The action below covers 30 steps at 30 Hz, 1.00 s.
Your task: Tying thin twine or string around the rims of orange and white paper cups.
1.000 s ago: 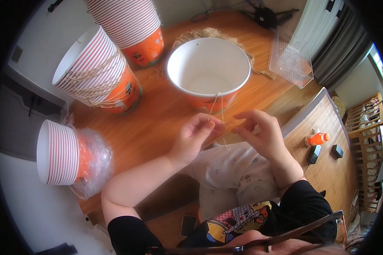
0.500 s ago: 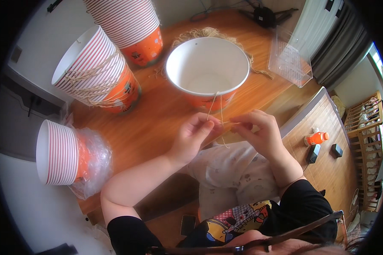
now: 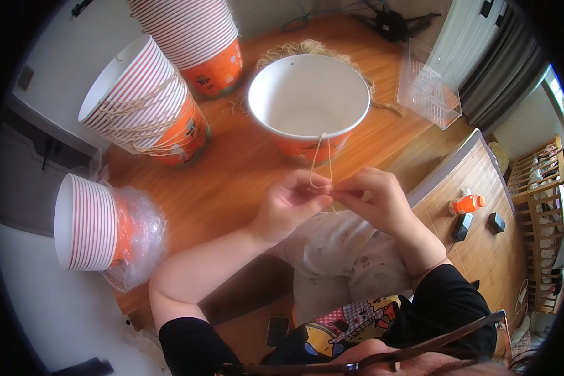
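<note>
An orange paper bucket (image 3: 310,103) with a white inside stands upright on the wooden table in front of me. From its near rim hangs a thin beige string (image 3: 329,156), looped down toward my fingers. My left hand (image 3: 291,203) pinches the string with thumb and fingertips. Touching it from the other side, my right hand (image 3: 371,195) is closed in a pinch on the same string. Short string ends dangle just below the fingertips. Behind the bucket lies a bundle of loose beige strings (image 3: 307,47).
Tall bucket stacks (image 3: 188,37) stand at the back left; one nearer stack (image 3: 144,103) has strings draped around it. A plastic-wrapped stack (image 3: 91,222) lies at the left edge. A clear plastic tray (image 3: 427,88) sits at the right; an orange bottle (image 3: 465,204) is farther right.
My two hands have come together at the string, the right one moving left. The string's loop now hangs closer between the fingertips. The bucket shifts slightly right in view.
</note>
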Motion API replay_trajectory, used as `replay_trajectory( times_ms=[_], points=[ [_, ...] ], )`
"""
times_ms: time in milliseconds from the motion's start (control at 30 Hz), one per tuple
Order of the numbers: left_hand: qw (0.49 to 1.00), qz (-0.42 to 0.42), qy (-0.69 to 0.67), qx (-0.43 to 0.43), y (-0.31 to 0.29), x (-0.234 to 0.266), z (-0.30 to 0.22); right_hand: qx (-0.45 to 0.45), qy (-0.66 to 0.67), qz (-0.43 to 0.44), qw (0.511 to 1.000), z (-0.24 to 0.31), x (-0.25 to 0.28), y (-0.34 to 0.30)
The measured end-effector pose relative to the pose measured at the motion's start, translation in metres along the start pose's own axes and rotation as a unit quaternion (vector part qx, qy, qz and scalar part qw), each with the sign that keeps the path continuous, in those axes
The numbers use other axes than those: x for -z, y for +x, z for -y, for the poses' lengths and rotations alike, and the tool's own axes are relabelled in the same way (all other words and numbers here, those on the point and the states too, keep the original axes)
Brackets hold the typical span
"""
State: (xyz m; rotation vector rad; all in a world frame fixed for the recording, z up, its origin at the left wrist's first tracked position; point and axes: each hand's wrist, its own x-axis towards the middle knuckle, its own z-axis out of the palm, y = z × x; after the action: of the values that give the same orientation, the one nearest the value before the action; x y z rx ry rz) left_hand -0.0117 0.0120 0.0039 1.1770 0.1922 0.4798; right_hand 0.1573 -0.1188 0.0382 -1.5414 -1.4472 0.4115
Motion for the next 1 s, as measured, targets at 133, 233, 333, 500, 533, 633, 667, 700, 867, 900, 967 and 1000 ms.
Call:
replay_trajectory(
  times_ms=[133,233,333,500,533,633,667,700,867,900,967,1000],
  points=[
    [0.998,0.009,0.057,-0.011,0.001,0.0,0.002,0.003,-0.016,0.027,0.999,-0.005,-0.003,0.002],
    [0.994,0.019,0.103,-0.031,0.003,0.003,0.002,0.019,-0.019,0.054,0.998,-0.009,-0.005,0.003],
    [0.988,0.025,0.134,-0.071,0.006,0.002,0.002,0.024,-0.004,0.083,0.996,-0.011,-0.007,0.001],
    [0.992,0.045,0.108,-0.057,0.006,0.002,0.003,0.037,0.019,0.094,0.995,-0.01,-0.007,0.001],
    [0.994,0.051,0.092,-0.04,0.006,0.002,0.002,0.036,0.021,0.087,0.995,-0.008,-0.006,0.001],
    [0.997,0.062,0.048,0.016,0.003,0.005,-0.001,0.044,0.02,0.064,0.997,-0.008,-0.006,0.0],
    [0.997,0.061,0.035,0.036,0.003,0.007,-0.001,0.049,0.018,0.057,0.997,-0.008,-0.006,0.001],
    [0.996,0.06,0.023,0.057,0.002,0.008,-0.001,0.053,0.023,0.049,0.997,-0.007,-0.005,0.0],
    [0.996,0.068,0.012,0.049,-0.001,0.003,-0.004,0.066,0.038,0.026,0.997,-0.005,-0.003,-0.001],
    [0.997,0.072,0.011,0.037,-0.001,0.002,-0.005,0.076,0.031,0.021,0.996,-0.005,-0.004,0.0],
    [0.997,0.052,0.049,0.024,-0.002,0.001,-0.004,0.095,0.016,0.011,0.995,-0.006,-0.004,0.0],
    [0.997,0.043,0.067,0.017,-0.002,0.001,-0.004,0.113,0.002,0.009,0.994,-0.006,-0.003,0.0]
  ],
)
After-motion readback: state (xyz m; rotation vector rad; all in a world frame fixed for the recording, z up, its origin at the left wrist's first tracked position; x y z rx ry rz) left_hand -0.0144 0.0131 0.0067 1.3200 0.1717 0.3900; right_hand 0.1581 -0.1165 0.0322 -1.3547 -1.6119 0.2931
